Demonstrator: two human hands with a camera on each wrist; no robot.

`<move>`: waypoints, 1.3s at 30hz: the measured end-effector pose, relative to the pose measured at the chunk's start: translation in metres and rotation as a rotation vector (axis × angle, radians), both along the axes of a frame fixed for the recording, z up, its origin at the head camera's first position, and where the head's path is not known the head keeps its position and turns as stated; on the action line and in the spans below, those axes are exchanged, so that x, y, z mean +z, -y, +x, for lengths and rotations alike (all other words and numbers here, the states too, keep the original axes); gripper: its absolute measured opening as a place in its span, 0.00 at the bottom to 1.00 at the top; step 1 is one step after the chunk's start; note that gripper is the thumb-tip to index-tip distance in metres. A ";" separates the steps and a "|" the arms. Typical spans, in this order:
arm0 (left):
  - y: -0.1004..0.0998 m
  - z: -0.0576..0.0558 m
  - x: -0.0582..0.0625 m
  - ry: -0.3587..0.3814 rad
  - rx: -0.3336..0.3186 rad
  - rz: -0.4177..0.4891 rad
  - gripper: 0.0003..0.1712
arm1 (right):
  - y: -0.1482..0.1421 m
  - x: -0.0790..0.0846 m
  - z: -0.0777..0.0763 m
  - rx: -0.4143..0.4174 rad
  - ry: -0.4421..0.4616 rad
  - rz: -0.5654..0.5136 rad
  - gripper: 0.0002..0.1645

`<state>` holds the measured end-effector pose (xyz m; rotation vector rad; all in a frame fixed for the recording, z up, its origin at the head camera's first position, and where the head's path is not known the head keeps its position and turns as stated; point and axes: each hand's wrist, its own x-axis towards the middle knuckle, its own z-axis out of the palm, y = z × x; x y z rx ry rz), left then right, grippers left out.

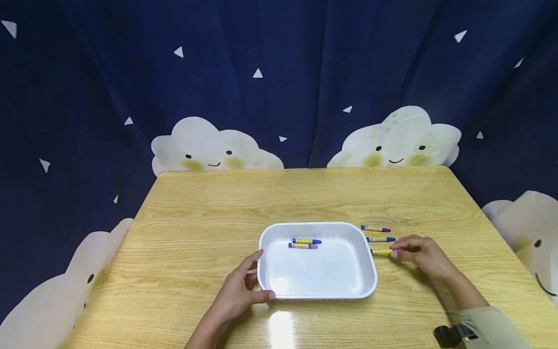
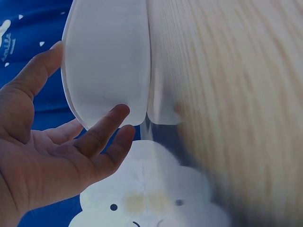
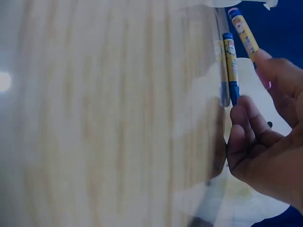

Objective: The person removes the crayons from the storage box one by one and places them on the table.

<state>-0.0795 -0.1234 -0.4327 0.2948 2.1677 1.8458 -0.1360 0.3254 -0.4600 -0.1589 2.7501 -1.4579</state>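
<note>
In the head view my right hand pinches a yellow-and-blue crayon between thumb and forefinger, just right of a white tray. The right wrist view shows the held crayon tilted, with a pink end below the fingers. Beyond it lie a blue-tipped crayon and a purple-tipped crayon on the table. Two more crayons lie side by side in the tray, a blue-tipped one and a mauve-tipped one. My left hand rests spread around the tray's near left corner, its fingers against the outer wall.
The tray and crayons stand on a light wooden table. Behind and beside it hangs a dark blue curtain with white triangles and smiling clouds. A small black device is on the right wrist, by a pale sleeve.
</note>
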 end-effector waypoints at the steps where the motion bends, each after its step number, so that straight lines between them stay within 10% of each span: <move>1: 0.000 0.000 0.000 -0.001 0.001 -0.002 0.56 | 0.001 0.001 -0.001 0.002 0.006 0.023 0.12; 19: -0.001 0.000 -0.001 0.004 -0.001 0.020 0.56 | 0.005 0.006 -0.011 0.054 0.102 0.124 0.10; 28: -0.001 0.000 0.003 -0.008 0.005 0.003 0.55 | 0.009 0.036 -0.006 0.158 0.170 0.204 0.23; 39: -0.001 0.001 0.002 -0.006 0.007 0.014 0.55 | 0.029 0.082 0.007 0.267 0.228 -0.135 0.30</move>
